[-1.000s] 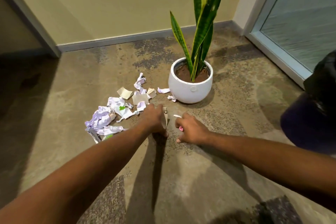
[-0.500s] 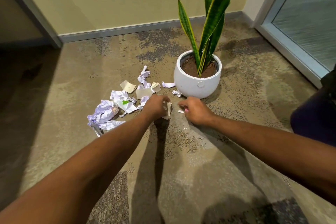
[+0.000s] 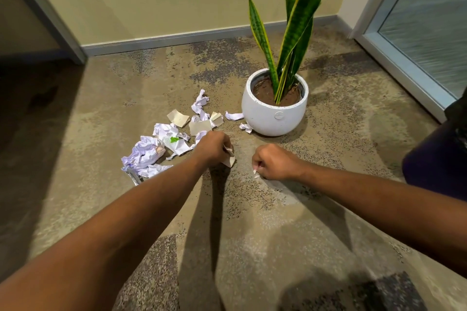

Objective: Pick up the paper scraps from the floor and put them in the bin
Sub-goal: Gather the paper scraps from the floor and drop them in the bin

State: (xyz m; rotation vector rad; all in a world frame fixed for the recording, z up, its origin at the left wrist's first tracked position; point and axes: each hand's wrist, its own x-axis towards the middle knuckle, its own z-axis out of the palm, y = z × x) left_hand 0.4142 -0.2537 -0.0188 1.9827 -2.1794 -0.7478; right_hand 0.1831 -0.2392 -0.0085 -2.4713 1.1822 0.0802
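Head camera looks down on two arms stretched out over the floor (image 3: pixel 252 222), and from where I stand it reads as gathering by the handful rather than one trip per piece. The left hand (image 3: pixel 214 147) is curled round a beige scrap (image 3: pixel 229 159) whose corner pokes out below the fist. Tucking it into the palm like that looks meant to let the arm collect more before going to the bin. The right hand (image 3: pixel 274 162) sits low with knuckles up and fingers bent, pinching a small white sliver (image 3: pixel 255 172) right at the floor. I cannot tell whether the sliver has lifted clear.

Most of the paper scraps (image 3: pixel 145 153) lie on the floor. A crumpled white heap sits just left of the left hand, close along that wrist. Some beige squares (image 3: pixel 178 117) and a twisted white strip (image 3: pixel 200 103) lie just beyond the left hand's knuckles. Two small white bits (image 3: pixel 233 115) rest beside the white plant pot (image 3: pixel 275 115), ahead of both hands. They sit under the curve of the pot, so I would guess fingers must go in low to reach them.

The left hand is nearest the heap, and the right hand is well apart from it. A dark rounded thing (image 3: pixel 437 159) sits at the right edge, beyond the right forearm. It may be the bin, but I cannot tell.
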